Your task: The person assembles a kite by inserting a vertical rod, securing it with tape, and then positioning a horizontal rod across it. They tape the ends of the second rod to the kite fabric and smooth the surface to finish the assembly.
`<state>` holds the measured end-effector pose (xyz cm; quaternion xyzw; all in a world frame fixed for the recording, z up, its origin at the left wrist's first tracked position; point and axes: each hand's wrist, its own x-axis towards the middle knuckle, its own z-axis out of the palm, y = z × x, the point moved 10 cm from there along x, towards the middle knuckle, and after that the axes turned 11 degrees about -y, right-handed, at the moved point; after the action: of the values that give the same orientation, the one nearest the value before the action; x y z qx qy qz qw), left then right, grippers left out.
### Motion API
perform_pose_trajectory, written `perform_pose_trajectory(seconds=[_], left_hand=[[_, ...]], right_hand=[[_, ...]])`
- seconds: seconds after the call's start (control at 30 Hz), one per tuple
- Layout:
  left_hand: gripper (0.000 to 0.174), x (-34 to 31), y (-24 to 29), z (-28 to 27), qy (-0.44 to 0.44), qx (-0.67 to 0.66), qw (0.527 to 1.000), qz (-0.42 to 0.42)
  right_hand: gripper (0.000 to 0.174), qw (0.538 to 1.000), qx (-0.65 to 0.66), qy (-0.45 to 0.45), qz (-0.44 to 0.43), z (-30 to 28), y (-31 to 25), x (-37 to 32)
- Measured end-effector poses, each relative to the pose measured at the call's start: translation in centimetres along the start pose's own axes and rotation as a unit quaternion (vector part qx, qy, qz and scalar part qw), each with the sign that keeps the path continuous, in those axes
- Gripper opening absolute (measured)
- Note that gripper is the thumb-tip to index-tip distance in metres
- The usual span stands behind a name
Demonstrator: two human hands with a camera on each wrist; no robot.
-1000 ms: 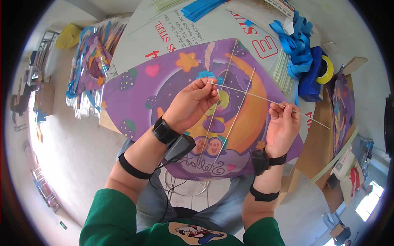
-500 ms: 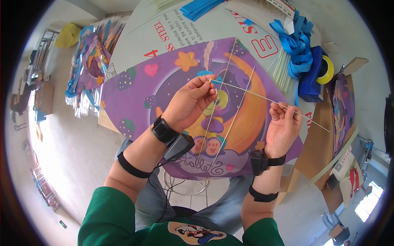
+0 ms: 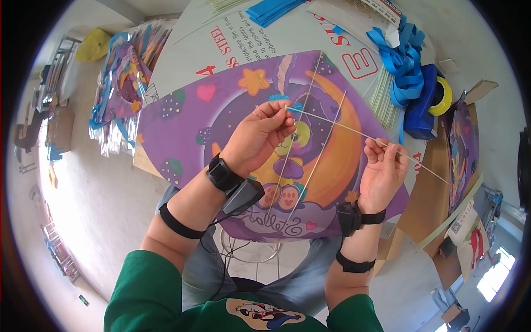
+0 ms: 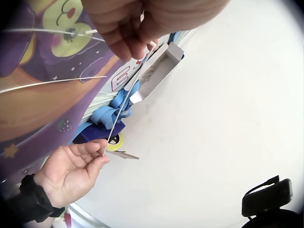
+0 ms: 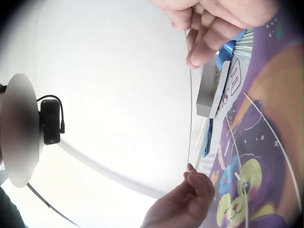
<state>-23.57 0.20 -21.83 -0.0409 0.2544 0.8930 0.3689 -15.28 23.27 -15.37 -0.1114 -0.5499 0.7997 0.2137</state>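
Observation:
A purple kite sheet printed with a moon and a cartoon animal lies over the table's near edge and the person's lap. Two thin white rods run lengthwise on it, the shorter rod to the right. Above the sheet, a third thin white rod spans from hand to hand. The left hand pinches its left end, where a small pale tip shows in the left wrist view. The right hand pinches the rod further along, thumb against fingers, and the free end sticks out beyond it.
Beyond the sheet are a bundle of blue ribbon, a blue tape dispenser with yellow tape, and pale rods. An open box stands at the back. Bagged kites hang at the left; a cardboard box is at the right.
Both hands keep their pinch on the rod. The rod tilts slightly more, its left end a little higher and its free right end lower. The kite sheet has hardly moved.

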Motion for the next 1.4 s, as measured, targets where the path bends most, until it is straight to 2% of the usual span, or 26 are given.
perform_pose_trajectory(seconds=[0.27,0.53,1.17,1.4], left_hand=[[0.011,-0.1,0.7,-0.3,0.020,0.043,0.999,0.022],[0.015,-0.5,2.3,-1.1,0.072,0.213,0.972,0.069],[0.016,-0.4,2.6,-0.8,0.065,0.192,0.977,0.071],[0.020,-0.6,2.8,-1.7,0.106,0.283,0.952,0.048]], right_hand=[[0.013,0.999,-0.032,-0.018,-0.025,0.4,-0.6,0.0],[0.013,0.996,-0.060,-0.046,-0.050,1.2,-1.6,-0.2],[0.014,0.998,-0.021,-0.066,-0.009,0.6,-0.9,-0.1],[0.015,0.994,-0.050,-0.097,-0.026,1.7,-1.6,-0.2]])
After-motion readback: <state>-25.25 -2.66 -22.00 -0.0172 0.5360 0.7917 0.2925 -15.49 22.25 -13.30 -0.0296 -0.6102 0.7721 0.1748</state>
